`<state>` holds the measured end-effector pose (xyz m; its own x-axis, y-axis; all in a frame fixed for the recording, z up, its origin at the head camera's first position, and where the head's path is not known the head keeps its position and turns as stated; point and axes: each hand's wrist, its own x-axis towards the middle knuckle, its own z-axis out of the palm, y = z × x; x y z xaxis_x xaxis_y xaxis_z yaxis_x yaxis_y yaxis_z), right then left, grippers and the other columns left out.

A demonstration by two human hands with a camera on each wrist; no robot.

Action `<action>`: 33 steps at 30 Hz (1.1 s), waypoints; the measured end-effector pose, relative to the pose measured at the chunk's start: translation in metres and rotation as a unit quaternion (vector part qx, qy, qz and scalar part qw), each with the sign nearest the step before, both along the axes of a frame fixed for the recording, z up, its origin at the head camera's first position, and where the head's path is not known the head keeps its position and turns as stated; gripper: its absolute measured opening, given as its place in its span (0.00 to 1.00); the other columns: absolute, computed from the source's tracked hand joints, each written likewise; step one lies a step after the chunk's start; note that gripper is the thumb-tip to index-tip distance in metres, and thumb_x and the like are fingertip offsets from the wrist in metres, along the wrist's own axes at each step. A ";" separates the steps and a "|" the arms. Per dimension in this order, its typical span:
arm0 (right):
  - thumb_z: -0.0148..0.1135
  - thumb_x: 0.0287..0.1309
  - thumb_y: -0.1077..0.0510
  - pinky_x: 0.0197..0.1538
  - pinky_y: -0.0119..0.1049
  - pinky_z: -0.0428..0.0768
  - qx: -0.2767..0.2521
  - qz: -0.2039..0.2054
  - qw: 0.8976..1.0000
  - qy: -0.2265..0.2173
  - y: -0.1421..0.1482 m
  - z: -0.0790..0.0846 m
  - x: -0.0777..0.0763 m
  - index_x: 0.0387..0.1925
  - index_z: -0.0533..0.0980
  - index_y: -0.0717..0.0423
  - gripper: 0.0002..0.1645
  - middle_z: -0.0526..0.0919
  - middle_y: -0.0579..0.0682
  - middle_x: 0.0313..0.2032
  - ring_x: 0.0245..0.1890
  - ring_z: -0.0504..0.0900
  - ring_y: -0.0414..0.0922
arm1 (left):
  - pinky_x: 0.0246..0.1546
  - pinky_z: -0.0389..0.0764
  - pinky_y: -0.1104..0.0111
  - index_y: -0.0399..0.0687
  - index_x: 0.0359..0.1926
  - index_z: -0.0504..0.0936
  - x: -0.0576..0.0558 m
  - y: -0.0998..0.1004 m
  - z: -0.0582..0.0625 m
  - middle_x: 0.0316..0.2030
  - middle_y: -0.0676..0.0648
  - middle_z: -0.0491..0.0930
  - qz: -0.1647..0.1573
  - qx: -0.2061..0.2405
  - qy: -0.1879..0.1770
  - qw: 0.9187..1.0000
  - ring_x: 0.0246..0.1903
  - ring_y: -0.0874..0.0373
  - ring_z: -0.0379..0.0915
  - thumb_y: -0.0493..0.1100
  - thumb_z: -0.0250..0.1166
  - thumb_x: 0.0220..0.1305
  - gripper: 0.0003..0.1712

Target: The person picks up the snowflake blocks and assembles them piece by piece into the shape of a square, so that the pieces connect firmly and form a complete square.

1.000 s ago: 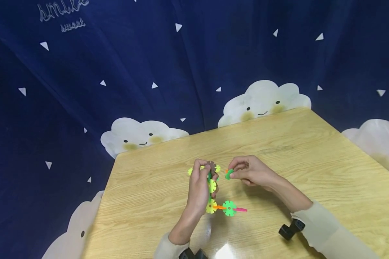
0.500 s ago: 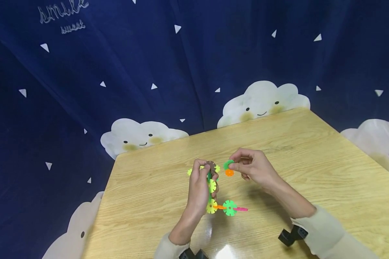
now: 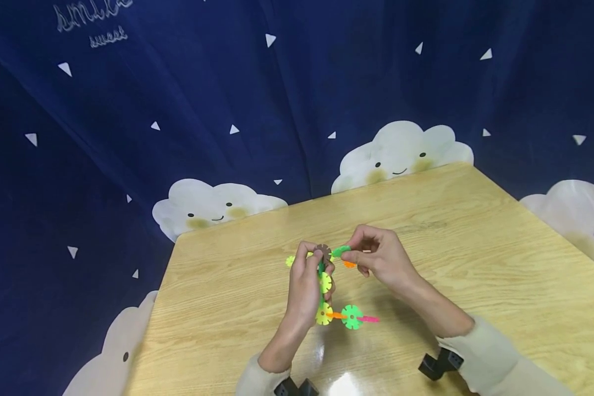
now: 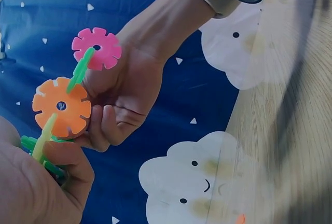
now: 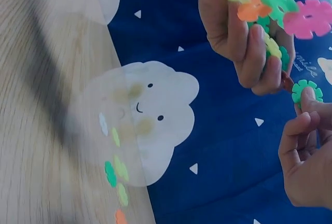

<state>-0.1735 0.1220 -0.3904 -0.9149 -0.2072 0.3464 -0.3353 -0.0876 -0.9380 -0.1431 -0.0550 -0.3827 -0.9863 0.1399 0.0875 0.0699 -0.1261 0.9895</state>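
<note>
My left hand point(image 3: 304, 286) grips an upright chain of interlocking notched plastic discs. A brown disc point(image 3: 323, 252) tops it under the thumb, with a yellow disc point(image 3: 325, 282) lower down. From the chain's bottom an arm runs right, through a light green disc point(image 3: 352, 317) to a pink disc point(image 4: 98, 47). Between thumb and forefinger, my right hand point(image 3: 381, 256) pinches a green disc point(image 5: 306, 93). In the right wrist view, that disc's edge is right at the brown disc's edge. The fingers of my left hand cover part of the chain.
Several loose discs lie on the wooden table point(image 3: 218, 308) beyond the hands, among them an orange disc point(image 5: 120, 217) and a dark green disc point(image 5: 110, 174). A blue curtain point(image 3: 208, 99) with white clouds hangs behind the table.
My right hand has moved up and left, bringing the green disc to the top of the chain and turning it closer to edge-on. The left hand has stayed nearly still.
</note>
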 end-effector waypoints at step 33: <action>0.76 0.47 0.76 0.18 0.27 0.70 -0.012 -0.094 0.992 0.088 -0.023 -0.003 0.006 0.22 0.81 0.59 0.14 0.87 0.50 0.25 0.13 0.69 0.36 | 0.08 0.66 0.74 0.43 0.45 0.69 0.000 0.002 -0.003 0.24 0.49 0.68 0.031 0.003 0.005 1.000 0.10 0.61 0.59 0.44 0.42 0.82 0.12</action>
<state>-0.1678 0.0995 -0.3935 -0.8612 -0.0286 0.5074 -0.5067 -0.0287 -0.8617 -0.1429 -0.0528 -0.3853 -0.9920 0.0789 0.0982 0.0876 -0.1282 0.9879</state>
